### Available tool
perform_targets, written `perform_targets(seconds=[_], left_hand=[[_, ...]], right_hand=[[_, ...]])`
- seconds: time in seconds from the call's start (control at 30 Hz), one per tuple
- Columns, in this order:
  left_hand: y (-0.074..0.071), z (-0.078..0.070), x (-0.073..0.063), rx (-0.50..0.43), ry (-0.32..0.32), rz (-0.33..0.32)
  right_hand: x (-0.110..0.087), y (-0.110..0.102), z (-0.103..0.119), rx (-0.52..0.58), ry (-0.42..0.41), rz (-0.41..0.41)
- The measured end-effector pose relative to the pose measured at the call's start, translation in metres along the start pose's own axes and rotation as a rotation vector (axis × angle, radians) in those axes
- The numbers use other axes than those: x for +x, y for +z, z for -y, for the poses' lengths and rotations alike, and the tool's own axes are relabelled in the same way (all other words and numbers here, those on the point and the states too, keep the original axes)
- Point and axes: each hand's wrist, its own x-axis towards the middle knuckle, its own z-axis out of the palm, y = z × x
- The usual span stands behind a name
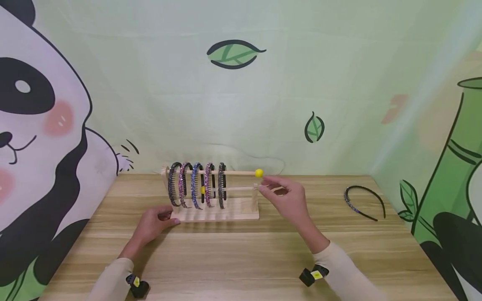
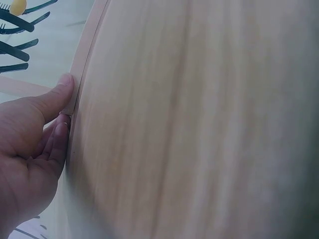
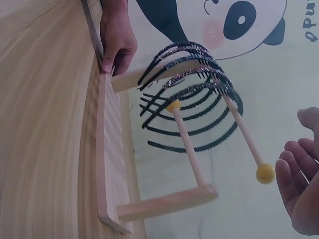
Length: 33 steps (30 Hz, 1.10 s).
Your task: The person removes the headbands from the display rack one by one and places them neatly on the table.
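Observation:
A wooden headband rack [image 1: 214, 216] stands on the table, with two rods tipped by yellow balls. Several glittery toothed headbands [image 1: 196, 186] in black, pink and blue hang in a row on its upper rod [image 3: 244, 124]. At the rack's left end my left hand [image 1: 152, 223] grips the base corner, thumb on top and fingers against the edge, as the left wrist view shows too. My right hand [image 1: 288, 196] is by the rack's right end, close to the upper rod's yellow ball [image 3: 265, 173]. Its fingers are loosely bent and hold nothing; a gap shows between them and the ball.
Another headband [image 1: 352, 205], dark with a blue glittery stretch, lies on the table to the right. Behind the wood-grain table [image 1: 226, 259] hangs a green backdrop [image 1: 169, 104] printed with pandas, leaves and bamboo.

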Motion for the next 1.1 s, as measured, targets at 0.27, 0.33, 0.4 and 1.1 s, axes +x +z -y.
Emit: perform_targets(seconds=[0.27,0.33,0.4,1.1], left_hand=[[0.0,0.0,-0.001,-0.005,0.004,0.002],[0.0,0.0,-0.001,-0.001,0.004,0.002],[0.0,0.0,0.0,0.002,0.006,0.0],[0.0,-0.001,-0.001,0.021,-0.024,0.001]], right_hand=[[-0.001,0.028,-0.001,0.019,0.053,0.036],[-0.001,0.034,-0.002,0.028,0.063,0.048],[-0.001,0.04,-0.003,0.027,0.071,0.06],[0.005,0.089,-0.005,0.026,0.14,0.157]])
